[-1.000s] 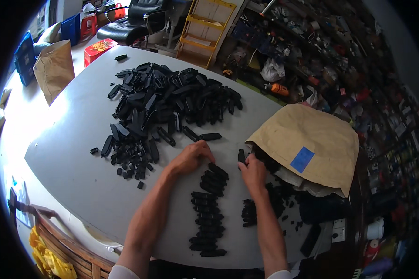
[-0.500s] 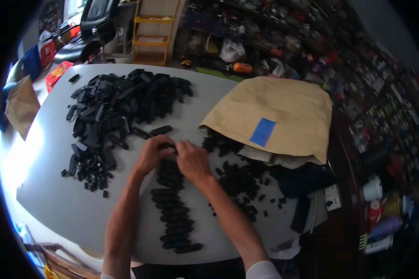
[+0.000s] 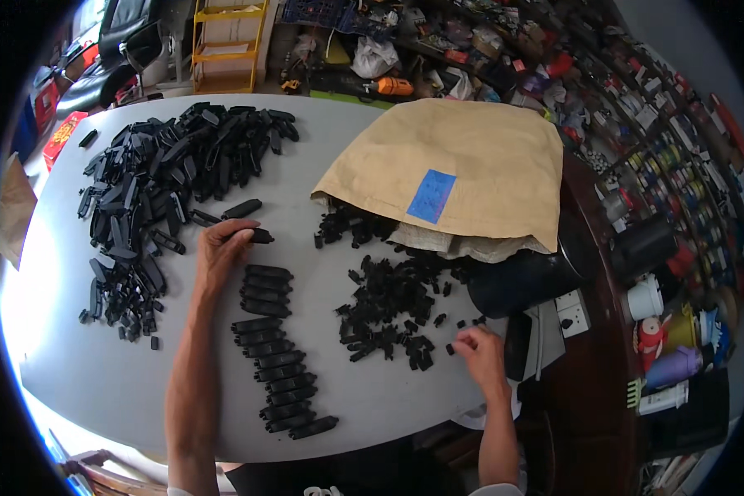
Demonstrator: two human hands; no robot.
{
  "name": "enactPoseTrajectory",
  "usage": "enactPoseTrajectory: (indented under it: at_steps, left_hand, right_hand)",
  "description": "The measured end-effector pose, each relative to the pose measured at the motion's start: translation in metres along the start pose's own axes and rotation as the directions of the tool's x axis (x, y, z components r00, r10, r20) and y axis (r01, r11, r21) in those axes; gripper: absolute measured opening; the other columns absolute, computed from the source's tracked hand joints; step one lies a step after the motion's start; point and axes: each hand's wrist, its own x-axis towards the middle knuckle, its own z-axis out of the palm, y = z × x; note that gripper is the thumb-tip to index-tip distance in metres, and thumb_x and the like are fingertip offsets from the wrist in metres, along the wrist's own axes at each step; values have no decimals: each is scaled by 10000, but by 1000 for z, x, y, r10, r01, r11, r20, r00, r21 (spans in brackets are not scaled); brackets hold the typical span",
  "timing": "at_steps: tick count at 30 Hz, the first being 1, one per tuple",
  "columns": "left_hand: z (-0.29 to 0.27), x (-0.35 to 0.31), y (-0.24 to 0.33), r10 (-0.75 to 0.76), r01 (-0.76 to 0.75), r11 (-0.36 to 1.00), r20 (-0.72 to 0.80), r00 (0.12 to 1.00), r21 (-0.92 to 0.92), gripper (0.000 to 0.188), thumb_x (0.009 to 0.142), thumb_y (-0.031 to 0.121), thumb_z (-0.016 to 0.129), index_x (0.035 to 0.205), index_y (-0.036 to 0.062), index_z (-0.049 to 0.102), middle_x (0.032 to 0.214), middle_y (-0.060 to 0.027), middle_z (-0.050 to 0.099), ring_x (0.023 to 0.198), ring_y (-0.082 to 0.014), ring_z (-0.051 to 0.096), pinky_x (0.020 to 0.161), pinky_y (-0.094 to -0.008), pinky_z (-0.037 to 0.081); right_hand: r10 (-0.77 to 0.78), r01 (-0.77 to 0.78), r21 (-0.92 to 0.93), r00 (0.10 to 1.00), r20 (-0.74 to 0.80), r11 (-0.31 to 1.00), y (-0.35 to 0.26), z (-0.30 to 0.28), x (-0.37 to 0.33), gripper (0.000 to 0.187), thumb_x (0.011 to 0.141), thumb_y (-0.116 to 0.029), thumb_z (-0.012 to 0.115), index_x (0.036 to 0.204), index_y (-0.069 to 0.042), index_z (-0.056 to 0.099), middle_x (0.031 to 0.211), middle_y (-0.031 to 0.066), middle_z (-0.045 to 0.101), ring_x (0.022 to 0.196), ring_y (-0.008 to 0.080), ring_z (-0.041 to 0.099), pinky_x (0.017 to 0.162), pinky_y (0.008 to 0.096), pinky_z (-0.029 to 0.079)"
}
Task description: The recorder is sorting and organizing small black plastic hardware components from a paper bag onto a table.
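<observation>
My left hand [image 3: 220, 252] is closed on a long black plastic part [image 3: 261, 236], which pokes out past its thumb and fingertips. Below it, a column of similar black parts [image 3: 278, 360] lies side by side on the table. At the right, my right hand [image 3: 484, 360] has its fingers pinched together, with a small black plastic piece [image 3: 450, 349] at the fingertips. A spread of small black pieces [image 3: 388, 306] lies to the left of that hand.
A heap of long black parts [image 3: 165, 174] covers the far left of the grey-white table [image 3: 124, 388]. A tan sack [image 3: 488, 149] with a blue patch stands at the far right, beside a black cylinder [image 3: 512, 285]. A socket strip [image 3: 572, 312] lies near the right edge.
My hands were together above the column; my right hand has moved right and nearer, to the small pieces. My left hand remains near the column's far end. The whole view has shifted.
</observation>
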Motion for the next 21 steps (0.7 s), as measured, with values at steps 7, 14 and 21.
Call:
enactPoseTrajectory:
  at_steps: [7,14,21]
  left_hand:
    - [-5,-2,-2,-21,31,995,105,994,-93,397,759,-93,578,1134,33,600,1020,-30,629,895,-121,586,813,-254,478]
    - [-7,-6,2,-47,58,994,118,992,-96,308,826,-46,571,1126,22,585,925,-35,603,756,-78,553,720,-228,468]
    - [-10,-3,-3,124,-131,986,66,990,108,253,772,-66,624,1017,-2,637,960,-77,622,919,-157,605,838,-288,475]
  right_hand:
    - [-18,100,-439,982,188,893,-17,16,-16,108,810,-26,595,885,6,524,952,194,557,822,370,593,736,433,480]
    - [-164,202,-429,979,123,881,-35,12,6,45,860,-8,515,879,17,483,861,184,532,750,366,570,644,435,460]
    - [-310,109,568,911,271,816,-163,48,81,59,861,25,527,900,23,570,712,43,570,534,93,565,459,214,461]
